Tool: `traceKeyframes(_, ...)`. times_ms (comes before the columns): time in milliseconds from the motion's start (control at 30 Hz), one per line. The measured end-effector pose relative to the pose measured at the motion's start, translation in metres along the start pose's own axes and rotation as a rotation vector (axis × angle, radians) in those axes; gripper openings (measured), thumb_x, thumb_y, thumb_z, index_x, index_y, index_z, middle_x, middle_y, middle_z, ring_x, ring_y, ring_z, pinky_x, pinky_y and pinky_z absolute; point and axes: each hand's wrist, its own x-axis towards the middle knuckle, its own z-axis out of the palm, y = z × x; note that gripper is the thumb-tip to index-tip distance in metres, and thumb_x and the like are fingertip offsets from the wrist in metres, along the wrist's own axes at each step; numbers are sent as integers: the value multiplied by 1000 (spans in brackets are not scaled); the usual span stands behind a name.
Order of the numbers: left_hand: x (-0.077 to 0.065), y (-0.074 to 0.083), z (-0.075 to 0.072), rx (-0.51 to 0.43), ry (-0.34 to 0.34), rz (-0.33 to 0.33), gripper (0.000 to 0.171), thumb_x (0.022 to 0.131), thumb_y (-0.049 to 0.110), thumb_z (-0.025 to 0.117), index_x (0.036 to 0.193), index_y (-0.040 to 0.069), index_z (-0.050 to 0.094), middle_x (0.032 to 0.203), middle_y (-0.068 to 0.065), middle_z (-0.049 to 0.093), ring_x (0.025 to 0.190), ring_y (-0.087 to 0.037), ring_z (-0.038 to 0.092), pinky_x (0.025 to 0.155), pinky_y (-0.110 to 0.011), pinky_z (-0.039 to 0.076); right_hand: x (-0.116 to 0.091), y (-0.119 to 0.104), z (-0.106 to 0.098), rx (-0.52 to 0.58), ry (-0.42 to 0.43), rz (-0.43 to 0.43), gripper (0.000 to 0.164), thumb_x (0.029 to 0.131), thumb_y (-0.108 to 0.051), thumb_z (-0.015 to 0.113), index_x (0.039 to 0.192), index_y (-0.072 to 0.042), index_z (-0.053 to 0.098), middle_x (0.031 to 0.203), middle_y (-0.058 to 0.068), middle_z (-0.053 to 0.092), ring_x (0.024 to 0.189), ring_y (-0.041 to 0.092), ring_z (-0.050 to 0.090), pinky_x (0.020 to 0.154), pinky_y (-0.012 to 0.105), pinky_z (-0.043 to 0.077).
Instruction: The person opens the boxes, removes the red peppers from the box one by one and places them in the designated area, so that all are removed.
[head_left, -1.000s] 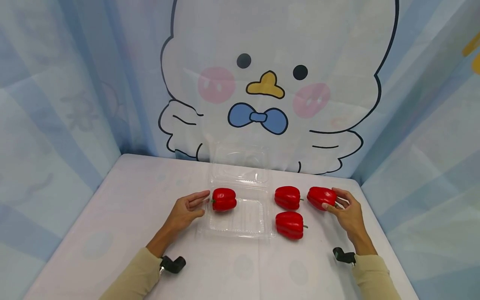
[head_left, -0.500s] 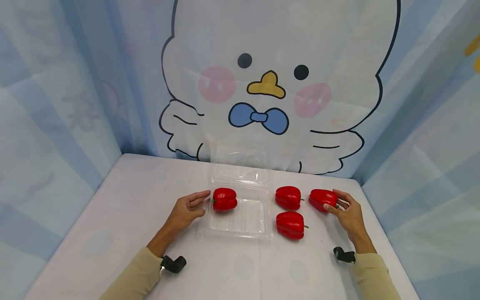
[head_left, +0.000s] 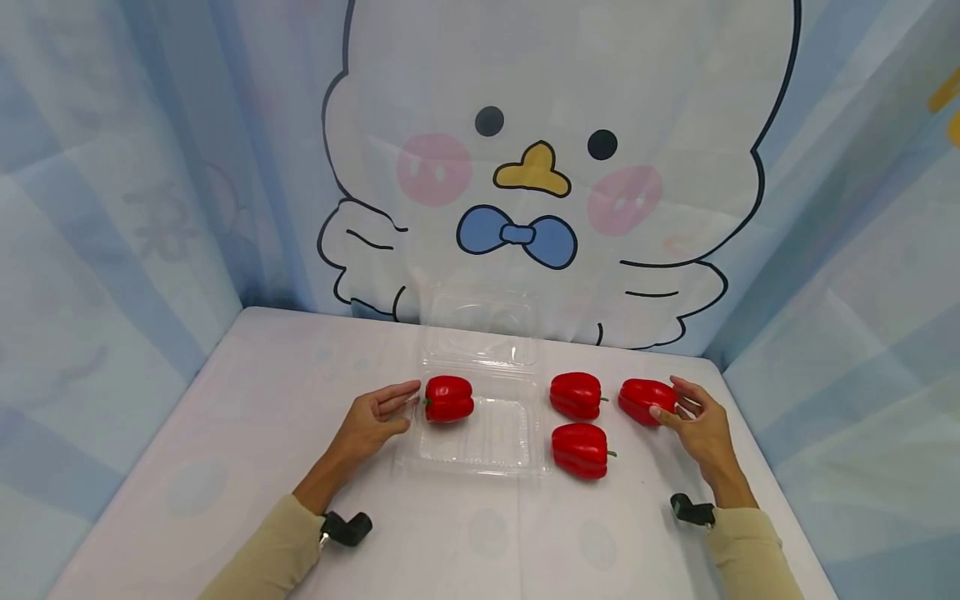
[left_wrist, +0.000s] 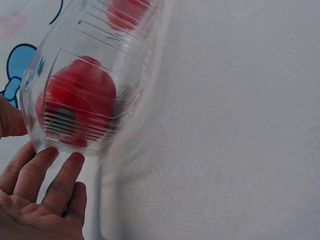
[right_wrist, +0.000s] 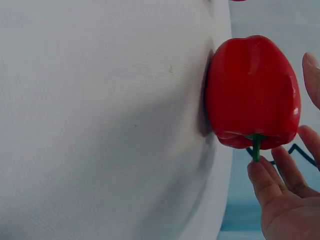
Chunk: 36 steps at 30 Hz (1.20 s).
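Observation:
A red bell pepper (head_left: 448,399) lies in the left part of a clear plastic clamshell box (head_left: 480,454), whose lid is raised at the back. My left hand (head_left: 377,420) is at the box's left side with fingers extended; in the left wrist view the fingertips (left_wrist: 75,162) meet the ribbed wall. On the right, a second bell pepper (head_left: 645,402) lies on the table. My right hand (head_left: 699,421) is beside it, thumb apart from the fingers; in the right wrist view the fingertips are close to its green stem (right_wrist: 256,147), contact unclear.
Two more red peppers, a back one (head_left: 576,396) and a front one (head_left: 580,451), lie between the box and my right hand. The white table (head_left: 450,542) meets a printed curtain (head_left: 360,275) at the back, with curtains on both sides.
The rightmost pepper has shifted slightly right and toward me, then come to rest. My right hand has drawn back a little to the right. My left hand stays at the box.

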Motion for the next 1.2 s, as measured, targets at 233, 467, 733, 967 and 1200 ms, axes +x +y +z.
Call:
traceKeyframes(233,0,-1,0,10,1,5,64,95,-5,65,156,6,52,164,-12,50,153,-31,48,113,-32,48,-9,-18,-8,-45,76,-96,83,94,-33,80,166,-23,38,171,12,40,155,42,43,116,46,45)
traceKeyframes(467,-1,0,0,15,-2,4,64,95,-5,65,157,6,51,164,-12,50,153,-31,48,113,-32,49,-21,-44,-8,-33,108,-221,81,93,-31,82,164,-25,42,166,12,45,153,40,45,115,27,45)
traceKeyframes(733,-3,2,0,7,-8,6,64,96,-5,64,157,4,50,165,-13,49,154,-32,47,112,-31,49,-40,-77,6,29,94,-381,80,90,-17,85,160,-18,47,163,12,48,152,39,47,111,9,42)
traceKeyframes(967,-1,0,0,0,-11,1,63,96,-5,64,157,5,50,165,-12,49,154,-31,47,111,-28,50,-54,-100,21,63,73,-508,84,85,-5,87,159,-15,48,161,10,50,150,34,48,107,2,42)
traceKeyframes(1200,-2,1,-1,-16,-21,13,63,97,-6,64,157,4,50,165,-14,49,154,-32,46,111,-27,50,-69,-119,41,69,43,-577,87,83,-4,88,159,-15,48,162,9,50,149,36,49,106,3,42)
